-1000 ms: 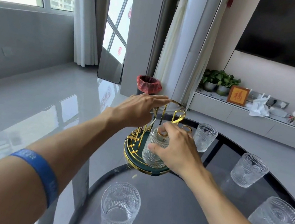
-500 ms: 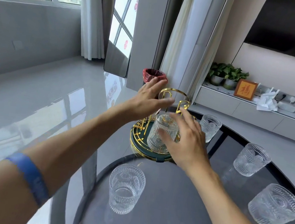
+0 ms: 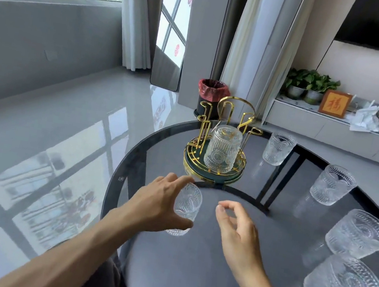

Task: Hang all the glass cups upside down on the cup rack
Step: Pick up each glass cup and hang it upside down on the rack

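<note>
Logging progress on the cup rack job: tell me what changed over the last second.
The right hand let go of the upside-down glass cup, now hung on the gold cup rack, and pulled back, empty. The left hand left the rack's top and came back to wrap around the nearest upright cup. The four other cups on the table's right side kept their places.

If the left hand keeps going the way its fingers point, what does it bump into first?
The left hand would meet the nearest glass cup first: it stands upright on the table, right between the thumb and fingers. Whether they already touch the glass is unclear.
</note>
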Demonstrator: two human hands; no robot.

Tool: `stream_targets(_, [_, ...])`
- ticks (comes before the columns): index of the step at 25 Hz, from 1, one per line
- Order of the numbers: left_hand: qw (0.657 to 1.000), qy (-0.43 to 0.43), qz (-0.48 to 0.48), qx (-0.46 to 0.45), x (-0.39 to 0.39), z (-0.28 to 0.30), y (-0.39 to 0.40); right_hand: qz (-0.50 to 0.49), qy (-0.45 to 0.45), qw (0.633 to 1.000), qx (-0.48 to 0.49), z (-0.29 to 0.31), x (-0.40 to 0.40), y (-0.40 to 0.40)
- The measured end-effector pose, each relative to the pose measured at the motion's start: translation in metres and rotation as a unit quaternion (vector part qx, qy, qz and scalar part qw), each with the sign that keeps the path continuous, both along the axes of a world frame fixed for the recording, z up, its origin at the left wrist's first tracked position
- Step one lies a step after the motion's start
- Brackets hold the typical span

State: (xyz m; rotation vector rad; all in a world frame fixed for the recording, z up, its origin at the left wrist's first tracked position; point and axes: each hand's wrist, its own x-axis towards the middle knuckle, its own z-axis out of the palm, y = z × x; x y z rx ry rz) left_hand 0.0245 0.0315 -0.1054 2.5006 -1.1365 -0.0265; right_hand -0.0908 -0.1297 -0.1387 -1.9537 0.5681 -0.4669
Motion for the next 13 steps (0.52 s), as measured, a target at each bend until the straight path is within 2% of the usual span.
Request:
stream_targets(2, [0.998,0.018,0.009,-0.057,-0.003,0.000,-0.001,0.007,0.065,0.979,0.194,0.008,-0.005,0.006])
stream_targets(4, [0.981,0.090,-0.008,-0.170,-0.010,0.006,-0.001,0.043,0.087,0.899,0.427,0.018,-0.012,0.011])
stream_targets(6, [0.956,0.137,-0.015,-0.260,-0.021,0.014,-0.005,0.063,0.051,0.817,0.570,0.028,-0.017,0.014])
stream_targets(7, [0.948,0.142,-0.020,-0.283,-0.028,0.017,-0.009,0.061,0.021,0.791,0.609,0.031,-0.018,0.014])
stream_targets(9, [0.941,0.139,-0.035,-0.305,-0.042,0.021,-0.022,0.030,-0.038,0.767,0.640,0.040,-0.020,0.011])
stream_targets(11, [0.939,0.149,-0.061,-0.303,-0.048,0.026,-0.035,-0.004,-0.085,0.773,0.629,0.049,-0.019,0.002])
stream_targets(13, [0.939,0.192,-0.107,-0.265,-0.040,0.040,-0.045,-0.028,-0.108,0.801,0.589,0.064,-0.013,-0.014])
